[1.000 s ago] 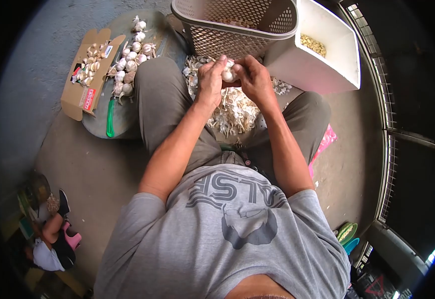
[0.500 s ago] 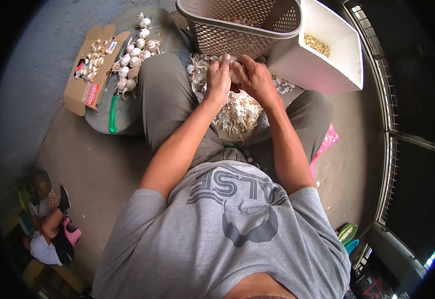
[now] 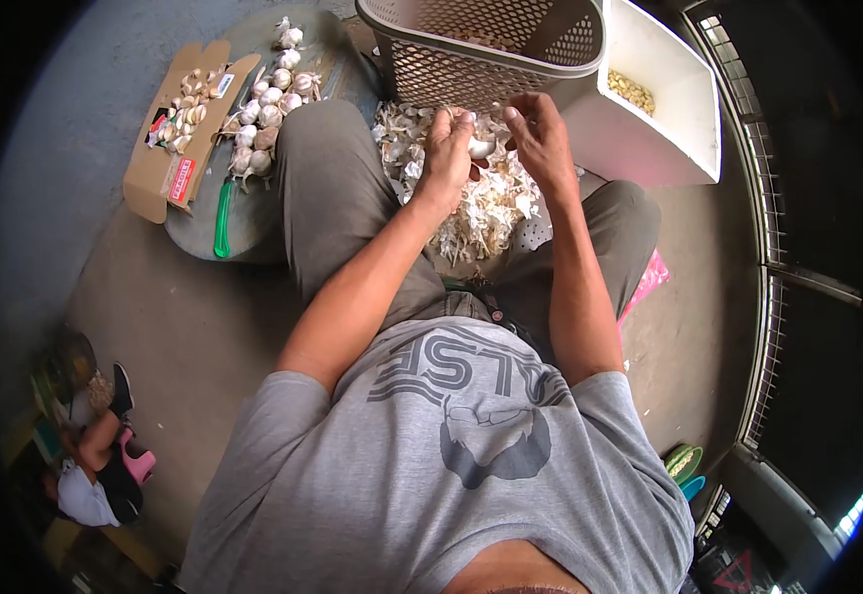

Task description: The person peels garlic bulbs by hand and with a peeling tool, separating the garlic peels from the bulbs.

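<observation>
My left hand (image 3: pixel 446 158) is closed around a white garlic bulb (image 3: pixel 481 148), above a heap of garlic skins (image 3: pixel 481 213). To the right of the bulb, my right hand (image 3: pixel 542 144) is raised with thumb and index finger near each other; a small bit of skin seems to be between them, too small to make out. Several whole garlic bulbs (image 3: pixel 271 111) lie on a grey surface at the left, beside a green-handled knife (image 3: pixel 223 220). Loose cloves (image 3: pixel 190 117) rest on an opened cardboard box (image 3: pixel 144 178).
A perforated plastic basket (image 3: pixel 471 67) stands beyond the skins. Right of it is a white foam box (image 3: pixel 669 124) with peeled cloves (image 3: pixel 631 91) inside. A pink bag (image 3: pixel 652 277) lies by the right knee. Another person (image 3: pixel 90 485) sits at lower left.
My hands have come apart. My right hand has moved right, away from the bulb, which stays in my left hand and now shows more white.
</observation>
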Demonstrator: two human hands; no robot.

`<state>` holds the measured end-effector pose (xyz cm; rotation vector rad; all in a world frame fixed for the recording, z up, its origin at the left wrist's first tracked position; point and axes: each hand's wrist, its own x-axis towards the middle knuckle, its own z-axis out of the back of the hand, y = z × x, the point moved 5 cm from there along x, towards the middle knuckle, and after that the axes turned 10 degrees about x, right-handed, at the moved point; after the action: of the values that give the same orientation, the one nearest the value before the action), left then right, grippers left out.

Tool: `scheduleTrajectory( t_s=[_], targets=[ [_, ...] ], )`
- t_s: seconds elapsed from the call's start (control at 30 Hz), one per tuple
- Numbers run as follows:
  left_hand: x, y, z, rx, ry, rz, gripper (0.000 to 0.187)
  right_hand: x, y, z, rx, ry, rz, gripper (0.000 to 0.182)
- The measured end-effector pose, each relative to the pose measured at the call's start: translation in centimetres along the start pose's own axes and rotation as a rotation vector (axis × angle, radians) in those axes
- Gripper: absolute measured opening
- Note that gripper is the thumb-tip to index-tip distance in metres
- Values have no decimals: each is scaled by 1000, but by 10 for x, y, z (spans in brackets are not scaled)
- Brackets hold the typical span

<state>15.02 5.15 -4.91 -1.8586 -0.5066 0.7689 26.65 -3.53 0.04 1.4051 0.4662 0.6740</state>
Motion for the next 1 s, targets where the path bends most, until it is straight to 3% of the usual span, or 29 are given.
scheduleTrajectory(
  t_s=[0.03,0.13,0.17,0.27,0.3,0.4,0.43,0.5,0.63,0.73,0.83,1.0],
  targets=[
    [2,1,-1,-6,15,-24,20,-3,6,-4,48,56,43,29],
    [2,3,-3,-15,39,-32,16,-11,-1,-19,-194,249,62,28],
    [1,4,-1,-12,32,5,15,-11,-5,-19,-230,238,29,28],
    [8,10,1,-88,-28,1,12,-12,11,-22,-259,192,200,31],
    [12,10,5,-116,-46,-19,11,-11,11,-22,-301,248,151,35],
    [12,10,16,-148,-79,14,9,-18,10,-32,-231,305,299,41],
    [7,6,15,-122,-90,49,9,-19,6,-31,-289,391,83,49],
    [1,0,14,-151,-100,78,9,-20,5,-30,-240,405,21,54],
    [12,11,22,-105,-140,-64,11,-18,2,-23,-218,456,-202,59],
    [13,12,20,-41,-153,-75,11,-17,-8,-23,-116,451,-137,59],
    [16,12,22,17,-112,-78,9,-11,-14,-17,41,459,-193,46],
    [15,5,17,-85,-133,-76,17,-5,-9,1,419,284,-209,44]
  ],
)
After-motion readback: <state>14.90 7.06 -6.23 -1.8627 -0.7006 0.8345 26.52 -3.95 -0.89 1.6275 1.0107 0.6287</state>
